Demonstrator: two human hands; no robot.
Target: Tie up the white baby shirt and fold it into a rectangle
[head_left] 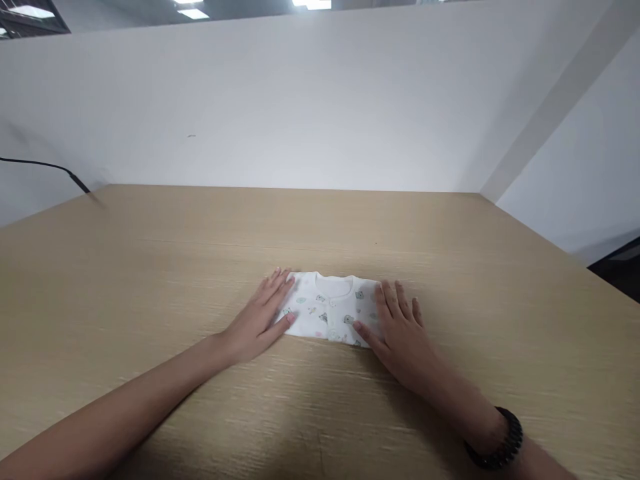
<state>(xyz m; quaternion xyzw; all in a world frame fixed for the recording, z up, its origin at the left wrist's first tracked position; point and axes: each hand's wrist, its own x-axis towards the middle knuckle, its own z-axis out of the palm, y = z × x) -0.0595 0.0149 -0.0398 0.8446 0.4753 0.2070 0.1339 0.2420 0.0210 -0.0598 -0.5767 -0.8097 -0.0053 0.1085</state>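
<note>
Far left, a black cable [45, 163] runs down to the edge of the pale wood table [200, 227], well apart from the work. Left hand [253, 327]: palm down, fingers extended and only slightly apart, tips on the left end of a folded white garment [313, 313], thumb angled in near its lower left corner; nothing pinched. The garment lies flat on the table between the two hands, neckline on the far side, small printed motifs across it, what looks like a front opening running down the middle. Judged light, soft and limp, probably a thin knit; not fragile, though the folds would likely slip or open if tugged from one layer. Best hold, by my reckoning: both short ends at once, thumbs above and fingers beneath, taking every layer; the neckline alone would probably let the rest sag. Right hand [403, 333]: also palm down, fingers long and somewhat fanned over the right end, thumb reaching inward onto the print; no grip seen. Black beaded bracelet [505, 440] on that wrist, clear of the cloth.
</note>
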